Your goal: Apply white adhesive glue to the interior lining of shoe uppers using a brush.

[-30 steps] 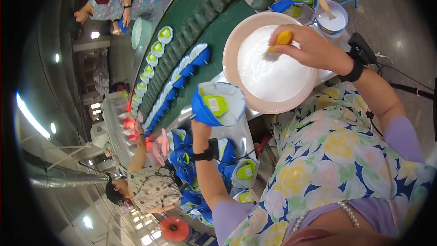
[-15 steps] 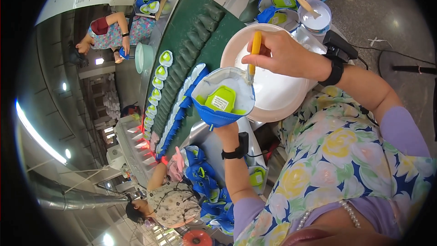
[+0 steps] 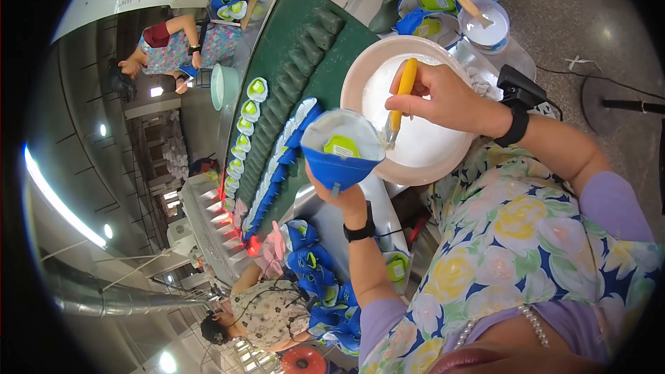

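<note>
My left hand (image 3: 348, 201) grips a blue shoe upper (image 3: 341, 168) from beneath. Its pale lining and a lime-green insole (image 3: 341, 145) with a white label show through the opening. In my right hand (image 3: 450, 100) is a yellow-handled brush (image 3: 404, 86), pinched between thumb and fingers. The bristles point down beside the upper's right rim; whether they touch it I cannot tell. Just behind and below the brush sits a wide pale pink basin (image 3: 355, 73) of white liquid (image 3: 433, 144).
A green conveyor belt (image 3: 350, 48) carries dark green shoe lasts (image 3: 298, 69) and rows of uppers (image 3: 244, 127). Blue uppers (image 3: 312, 270) are piled near my left arm. A small bucket (image 3: 500, 40) holds a wooden-handled brush. Co-workers (image 3: 270, 312) are at the belt's far side.
The upper has tilted, so less of its inside shows and more of its blue outside. The brush has shifted right and down from the rim. A co-worker's hand has appeared at the top.
</note>
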A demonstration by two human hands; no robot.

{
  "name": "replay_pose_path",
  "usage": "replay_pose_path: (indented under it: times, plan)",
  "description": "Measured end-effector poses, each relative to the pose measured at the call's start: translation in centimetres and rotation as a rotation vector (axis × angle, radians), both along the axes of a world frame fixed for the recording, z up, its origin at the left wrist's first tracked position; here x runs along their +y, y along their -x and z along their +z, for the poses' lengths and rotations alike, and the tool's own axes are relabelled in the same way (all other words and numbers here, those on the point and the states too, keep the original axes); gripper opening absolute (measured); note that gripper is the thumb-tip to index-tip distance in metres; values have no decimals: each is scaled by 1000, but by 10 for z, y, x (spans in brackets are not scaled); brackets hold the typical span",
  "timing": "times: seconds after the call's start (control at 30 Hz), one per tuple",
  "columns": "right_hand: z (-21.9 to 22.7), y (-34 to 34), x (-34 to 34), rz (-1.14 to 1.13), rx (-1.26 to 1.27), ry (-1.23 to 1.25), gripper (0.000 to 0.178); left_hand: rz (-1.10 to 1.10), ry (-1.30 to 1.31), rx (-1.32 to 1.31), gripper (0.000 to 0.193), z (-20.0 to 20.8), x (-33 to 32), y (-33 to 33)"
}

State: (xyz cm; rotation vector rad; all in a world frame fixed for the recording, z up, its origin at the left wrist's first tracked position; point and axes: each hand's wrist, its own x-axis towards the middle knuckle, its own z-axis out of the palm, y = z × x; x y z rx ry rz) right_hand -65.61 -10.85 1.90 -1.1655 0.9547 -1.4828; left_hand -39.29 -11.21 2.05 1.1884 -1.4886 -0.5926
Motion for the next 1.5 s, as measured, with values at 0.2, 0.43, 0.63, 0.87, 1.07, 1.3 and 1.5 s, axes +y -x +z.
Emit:
replay_pose_path:
  times: [0.2,0.43,0.63,0.87,1.07,1.3,1.5]
  plan:
    - [6,7,6,81,105,388,16,-548,-1247,996,52,-20,-7,-32]
    - [10,-5,5,177,229,716,12,-621,-1378,1420,56,-25,39,24]
    - [9,12,2,111,353,386,16,-151,-1065,1044,56,-17,34,14]
    - [19,38,0,230,430,140,14,-290,-889,683,49,-2,21,8]
    - [20,23,-10,50,321,611,14,-303,-817,636,46,8,10,30]
    - [17,34,-16,159,396,276,15,-87,-445,676,40,-20,-16,-19]
    - [0,46,-6,97,8,-156,13,15,-615,670,16,-95,-123,-92]
